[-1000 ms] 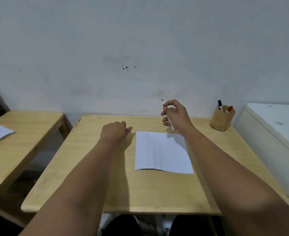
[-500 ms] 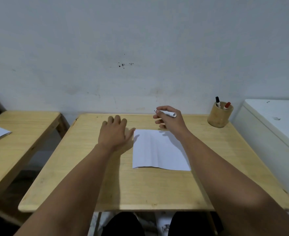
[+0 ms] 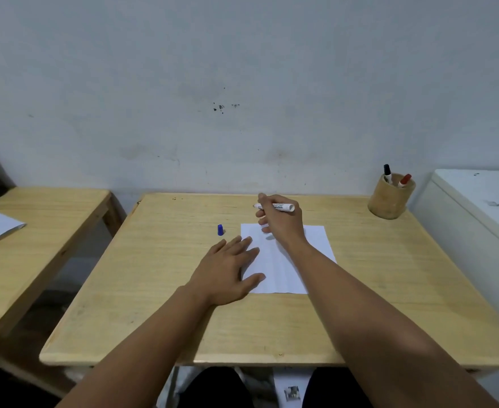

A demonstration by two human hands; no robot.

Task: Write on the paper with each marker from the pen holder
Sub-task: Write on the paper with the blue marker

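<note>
Right hand (image 3: 280, 222) gripping marker (image 3: 274, 206), lying sideways, tip pointing left. Left hand (image 3: 227, 272) flat, fingers spread, on paper (image 3: 310, 245) edge.

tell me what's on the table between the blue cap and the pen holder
In the head view, the right hand holding a white marker and the paper's far edge lie between the blue cap and pen holder.
</note>
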